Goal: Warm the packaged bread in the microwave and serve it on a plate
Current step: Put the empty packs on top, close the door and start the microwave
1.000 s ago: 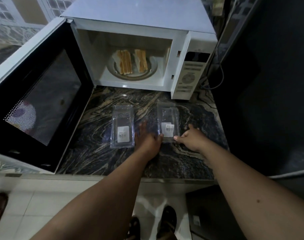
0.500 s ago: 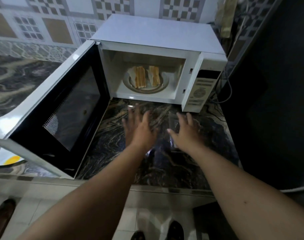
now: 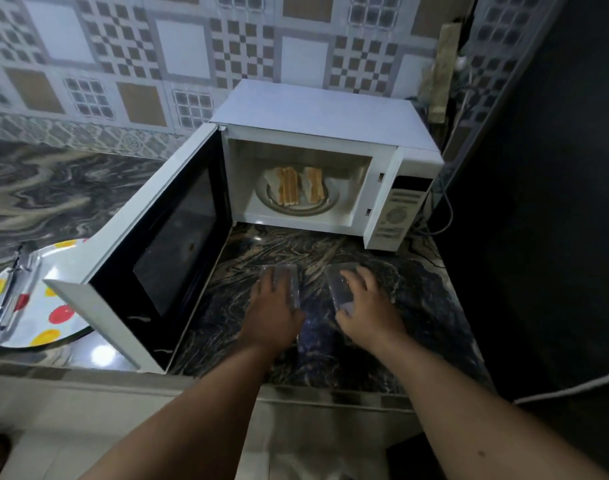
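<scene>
The white microwave [image 3: 325, 112] stands open on the marble counter, its door [image 3: 164, 237] swung out to the left. Inside, two bread sandwiches [image 3: 289, 185] lie on the round turntable [image 3: 327, 204]. In front of it two clear plastic packages lie flat on the counter. My left hand [image 3: 272, 313] rests palm down on the left package [image 3: 292, 282]. My right hand [image 3: 369, 306] lies over the right package [image 3: 337, 285], fingers curled at its edges. Both packages are partly hidden by my hands, and I cannot tell whether either is gripped.
A white plate with red and yellow dots [image 3: 58, 299] sits on the counter at the left, partly behind the door, with metal tongs [image 3: 13, 296] lying on it. A dark wall [image 3: 538, 202] closes the right side. A cable [image 3: 443, 209] runs beside the control panel [image 3: 400, 216].
My head has lifted, so the tiled wall and the dotted plate come into view. Both hands have moved from the packages' near edges to lie on top of them.
</scene>
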